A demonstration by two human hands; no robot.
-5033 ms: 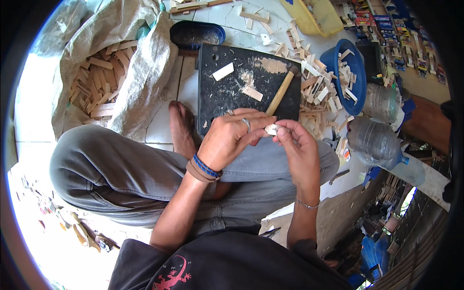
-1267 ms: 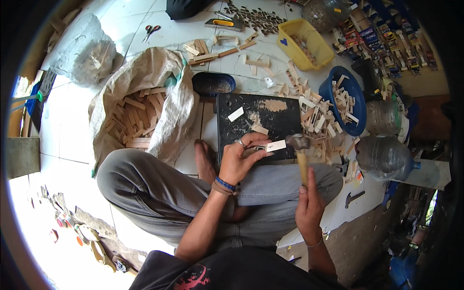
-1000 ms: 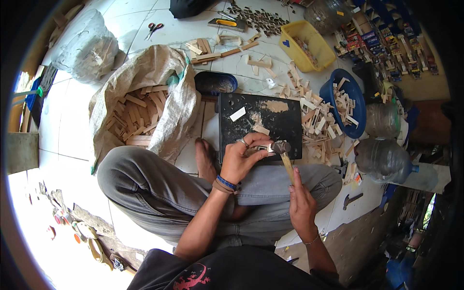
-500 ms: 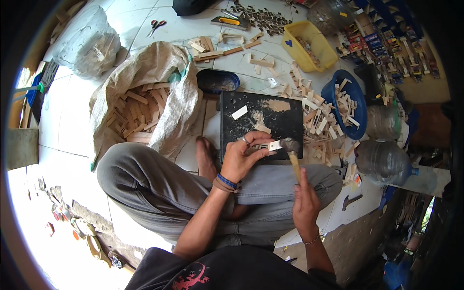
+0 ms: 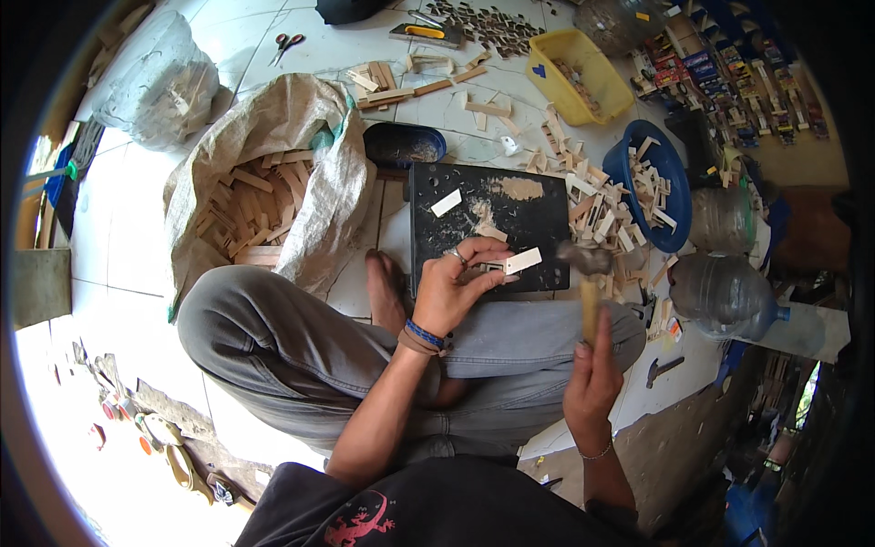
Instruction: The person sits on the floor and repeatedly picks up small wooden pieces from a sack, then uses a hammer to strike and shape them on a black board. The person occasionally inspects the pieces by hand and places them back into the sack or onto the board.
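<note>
Left hand point(image 5: 456, 287): thumb and fingers pinching the near end of a small wooden assembly point(image 5: 523, 262), over the near edge of a black slab point(image 5: 437, 232). We note a pale flat strip pointing right, with a dark spot on it, nail or hole we cannot tell.

Handling, in our judgement: light, stiff, dry rather than slippery, liable to split if thin; best held by its long edges, fingertips back from the exposed face.

Right hand point(image 5: 592, 387): closed on the wooden handle of a hammer point(image 5: 591, 292), its head blurred, apart from the assembly to the right. We judge it head-heavy, steadiest gripped low on the handle.

On the slab: one pale block point(image 5: 446, 202); one tan block point(image 5: 492, 233), just beyond the left hand; sawdust point(image 5: 519, 189).

Right of the slab: heaped wooden pieces point(image 5: 597, 219); blue basin point(image 5: 679, 178) holding more; second hammer point(image 5: 665, 369) on the tiled floor point(image 5: 109, 219).

Beyond: oval blue tray point(image 5: 387, 146); yellow tub point(image 5: 556, 89). Left: woven sack point(image 5: 337, 201) of wooden slats point(image 5: 251, 210); scissors point(image 5: 285, 48).
</note>
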